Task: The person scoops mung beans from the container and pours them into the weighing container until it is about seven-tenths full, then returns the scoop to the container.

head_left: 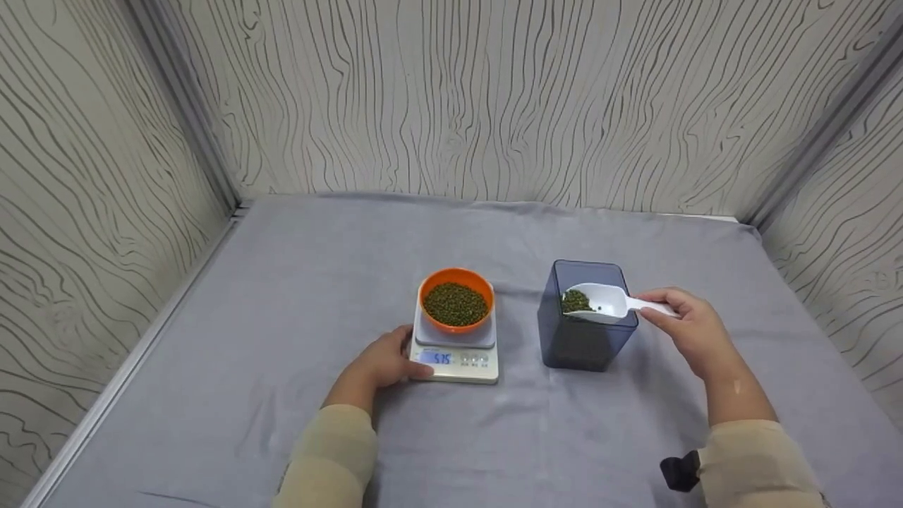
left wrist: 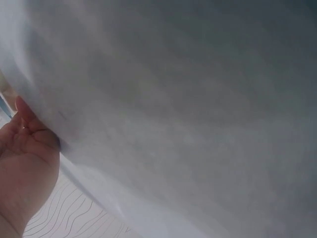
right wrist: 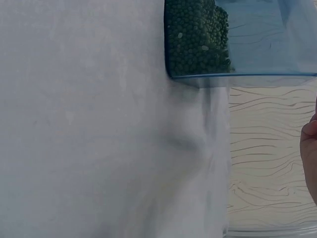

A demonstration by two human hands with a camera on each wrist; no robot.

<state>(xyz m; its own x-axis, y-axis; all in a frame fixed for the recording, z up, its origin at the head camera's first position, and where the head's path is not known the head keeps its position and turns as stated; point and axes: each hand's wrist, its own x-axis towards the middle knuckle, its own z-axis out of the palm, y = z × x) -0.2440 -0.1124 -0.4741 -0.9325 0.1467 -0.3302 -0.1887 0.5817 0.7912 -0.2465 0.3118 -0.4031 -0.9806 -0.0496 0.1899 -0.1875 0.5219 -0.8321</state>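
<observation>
My right hand (head_left: 688,324) grips the handle of a white plastic scoop (head_left: 608,302) above the mouth of a tall translucent blue container (head_left: 589,346). Some green mung beans (head_left: 576,301) lie at the scoop's tip. More beans (right wrist: 198,39) show through the container's wall in the right wrist view. With thumb and fingers, my left hand (head_left: 386,360) holds the left front edge of a white kitchen scale (head_left: 482,372), the thumb beside its lit display. An orange bowl (head_left: 457,274) of green beans rests on the weighing plate. The display's digits look like 575.
A grey cloth (head_left: 303,282) with wrinkles covers the table. Wood-grain patterned panels (head_left: 451,106) stand behind and at both sides, joined by metal posts. A black device (head_left: 681,471) sits at the right wrist.
</observation>
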